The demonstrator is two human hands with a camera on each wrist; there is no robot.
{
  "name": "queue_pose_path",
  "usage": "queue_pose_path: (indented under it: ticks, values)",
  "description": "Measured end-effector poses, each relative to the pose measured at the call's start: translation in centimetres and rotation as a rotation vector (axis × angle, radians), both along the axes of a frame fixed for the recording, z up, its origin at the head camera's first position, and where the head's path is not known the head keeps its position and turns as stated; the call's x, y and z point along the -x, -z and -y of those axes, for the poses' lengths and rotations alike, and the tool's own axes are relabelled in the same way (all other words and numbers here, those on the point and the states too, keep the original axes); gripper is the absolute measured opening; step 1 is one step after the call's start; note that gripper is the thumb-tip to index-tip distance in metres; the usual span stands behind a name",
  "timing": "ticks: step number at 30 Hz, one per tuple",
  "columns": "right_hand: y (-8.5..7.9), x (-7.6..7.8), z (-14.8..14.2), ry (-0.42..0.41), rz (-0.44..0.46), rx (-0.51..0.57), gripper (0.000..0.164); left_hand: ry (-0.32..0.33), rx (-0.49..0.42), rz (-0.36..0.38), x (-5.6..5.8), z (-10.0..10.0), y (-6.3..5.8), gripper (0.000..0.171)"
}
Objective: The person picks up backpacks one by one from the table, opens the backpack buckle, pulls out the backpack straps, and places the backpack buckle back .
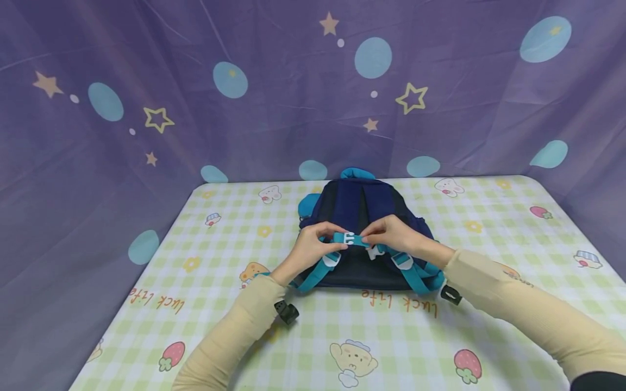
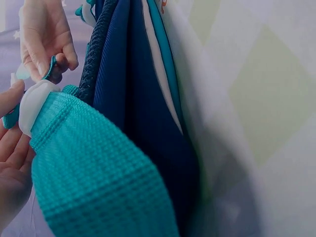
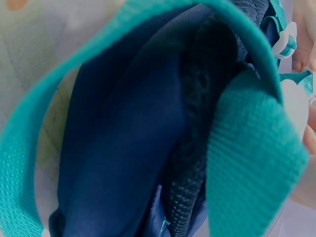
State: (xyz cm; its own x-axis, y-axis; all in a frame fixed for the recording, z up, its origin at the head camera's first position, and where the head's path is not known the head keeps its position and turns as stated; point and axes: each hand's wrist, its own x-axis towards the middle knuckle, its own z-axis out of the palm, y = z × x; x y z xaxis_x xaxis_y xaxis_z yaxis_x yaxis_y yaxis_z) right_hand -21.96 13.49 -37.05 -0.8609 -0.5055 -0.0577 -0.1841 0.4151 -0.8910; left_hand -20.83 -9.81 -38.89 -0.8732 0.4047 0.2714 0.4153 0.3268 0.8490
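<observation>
A dark blue backpack (image 1: 364, 271) lies on the table with its turquoise shoulder straps (image 1: 318, 274) toward me. Over its middle, a short turquoise strap (image 1: 364, 240) with a white side-release buckle (image 1: 349, 239) is stretched between both hands. My left hand (image 1: 312, 245) pinches the strap at the buckle's left side, thumb below and fingers above. On the other side, my right hand (image 1: 395, 235) pinches the strap just right of the buckle. A second white clip (image 1: 375, 252) hangs under the right hand. In the left wrist view, a wide turquoise strap (image 2: 98, 163) partly hides the left hand (image 2: 12, 163).
White strap adjusters (image 1: 403, 261) sit on the shoulder straps below the hands. A green-and-white checked cloth (image 1: 235, 326) with cartoon prints covers the table. Behind it hangs a purple curtain (image 1: 283, 130). Black wrist devices (image 1: 286, 312) are worn on the sleeves.
</observation>
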Motion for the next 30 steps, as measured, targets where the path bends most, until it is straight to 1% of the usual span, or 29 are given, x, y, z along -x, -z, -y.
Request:
queue_pose_path:
  ticks: [5,14,20,23,30]
  values:
    - [-0.09,-0.05,0.24,-0.011,-0.011,0.0,0.02,0.003,-0.004,0.023,-0.03,-0.01,0.0,0.024]
    - [-0.14,0.05,0.49,-0.001,0.012,0.005,0.02,0.02,-0.005,-0.012,0.02,0.02,0.12,0.022]
    - [-0.01,0.0,0.26,0.011,0.017,-0.001,0.022,0.032,-0.025,-0.02,0.06,0.01,0.17,0.021]
    - [0.07,0.02,0.08,0.017,0.027,0.014,0.024,0.03,-0.03,-0.024,0.1,-0.01,0.2,0.021]
    - [0.15,0.06,-0.16,0.018,0.041,0.032,0.025,0.018,-0.035,-0.007,-0.03,-0.03,0.13,0.021]
